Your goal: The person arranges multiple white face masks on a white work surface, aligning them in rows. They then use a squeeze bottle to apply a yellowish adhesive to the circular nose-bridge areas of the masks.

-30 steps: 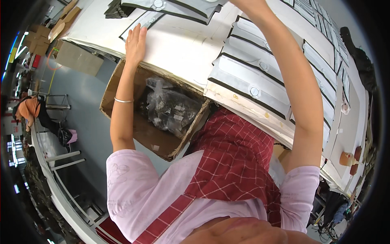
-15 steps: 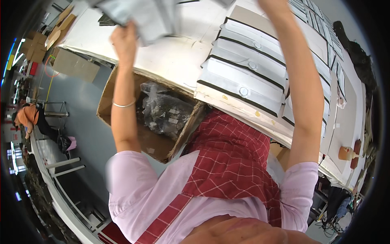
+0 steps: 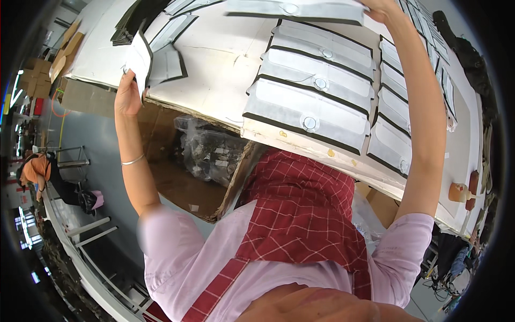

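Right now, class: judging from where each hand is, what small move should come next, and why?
Probably lay the grey flap piece in the right hand down above the row of grey pieces, since it hangs over the white table there. The left hand holds another piece up at the table edge.

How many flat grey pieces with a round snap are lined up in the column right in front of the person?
3: nearest the table edge, the middle one, the farthest. A fourth piece is held above them by the right hand; more lie to the right, partly hidden.
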Available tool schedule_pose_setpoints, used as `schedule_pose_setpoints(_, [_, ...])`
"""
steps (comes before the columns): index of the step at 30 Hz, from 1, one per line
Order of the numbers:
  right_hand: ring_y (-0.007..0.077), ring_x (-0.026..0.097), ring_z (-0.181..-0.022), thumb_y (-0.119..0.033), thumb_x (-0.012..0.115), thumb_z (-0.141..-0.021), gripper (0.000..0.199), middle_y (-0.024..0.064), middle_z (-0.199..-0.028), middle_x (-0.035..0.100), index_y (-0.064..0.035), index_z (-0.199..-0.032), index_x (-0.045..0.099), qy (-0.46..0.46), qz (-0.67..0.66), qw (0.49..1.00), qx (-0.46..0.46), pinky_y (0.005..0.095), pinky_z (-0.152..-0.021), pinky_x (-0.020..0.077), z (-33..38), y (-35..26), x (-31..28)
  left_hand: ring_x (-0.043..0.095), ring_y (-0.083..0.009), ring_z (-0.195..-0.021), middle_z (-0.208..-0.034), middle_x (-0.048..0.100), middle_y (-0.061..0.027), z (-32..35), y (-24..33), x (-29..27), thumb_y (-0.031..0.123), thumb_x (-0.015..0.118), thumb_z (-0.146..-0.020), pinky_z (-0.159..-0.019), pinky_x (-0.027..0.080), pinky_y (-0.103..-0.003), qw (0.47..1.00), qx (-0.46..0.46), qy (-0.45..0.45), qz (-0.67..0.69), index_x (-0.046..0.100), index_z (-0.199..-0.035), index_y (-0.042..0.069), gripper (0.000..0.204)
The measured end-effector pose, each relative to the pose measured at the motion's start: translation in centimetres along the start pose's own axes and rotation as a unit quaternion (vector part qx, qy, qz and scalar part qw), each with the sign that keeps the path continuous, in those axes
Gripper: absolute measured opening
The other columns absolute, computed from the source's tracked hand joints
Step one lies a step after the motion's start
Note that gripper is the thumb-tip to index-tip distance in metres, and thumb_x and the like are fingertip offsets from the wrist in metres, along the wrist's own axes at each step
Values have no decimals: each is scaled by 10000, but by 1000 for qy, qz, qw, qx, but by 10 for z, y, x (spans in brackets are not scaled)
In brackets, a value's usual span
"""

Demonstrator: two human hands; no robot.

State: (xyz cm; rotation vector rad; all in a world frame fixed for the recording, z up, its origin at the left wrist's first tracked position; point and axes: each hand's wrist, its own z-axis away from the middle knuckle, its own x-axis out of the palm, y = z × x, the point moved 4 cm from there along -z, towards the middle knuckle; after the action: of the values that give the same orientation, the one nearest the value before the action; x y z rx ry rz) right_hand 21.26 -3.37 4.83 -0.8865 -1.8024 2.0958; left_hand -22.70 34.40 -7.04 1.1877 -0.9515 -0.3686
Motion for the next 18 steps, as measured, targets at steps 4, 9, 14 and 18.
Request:
schedule_pose_setpoints(4, [113, 678, -855, -148, 818, -873, 315, 44, -1059, 749, -39, -1156, 729, 70, 41, 992, 97, 259, -730, 529, 25, 53, -51, 669, -58, -890, -1017, 740, 5, -36, -17, 47, 181, 692, -984, -782, 519, -222, 982, 23, -29, -185, 692, -1132, 42, 203])
schedule_pose_setpoints(9, [169, 709, -1005, -390, 831, -841, 428, 20, -1061, 760, -149, -1187, 756, 47, 73, 993, 80, 312, -898, 544, 18, 116, -86, 651, -66, -842, -943, 735, -18, -34, -8, 57, 212, 699, -992, -742, 511, -220, 919, 94, 67, -377, 695, -1124, -20, 266])
schedule_pose_setpoints(14, [107, 701, -935, -360, 829, -860, 406, 17, -1063, 757, -140, -1193, 756, 11, 100, 991, 93, 253, -870, 525, 6, 130, -91, 659, -263, -1173, -1297, 651, -171, -21, 4, 62, 247, 508, -1084, -1041, 547, -409, 992, 110, -36, 52, 548, -1363, -49, 410])
schedule_pose_setpoints(18, [104, 686, -869, -300, 823, -857, 302, 23, -964, 755, -108, -1085, 778, 17, 251, 968, 12, 248, -834, 514, 6, 128, -83, 572, -361, -1303, -1395, 589, -226, -19, 12, 89, 203, 493, -1089, -1143, 468, -485, 961, 60, -205, 175, 503, -1414, -70, 425])
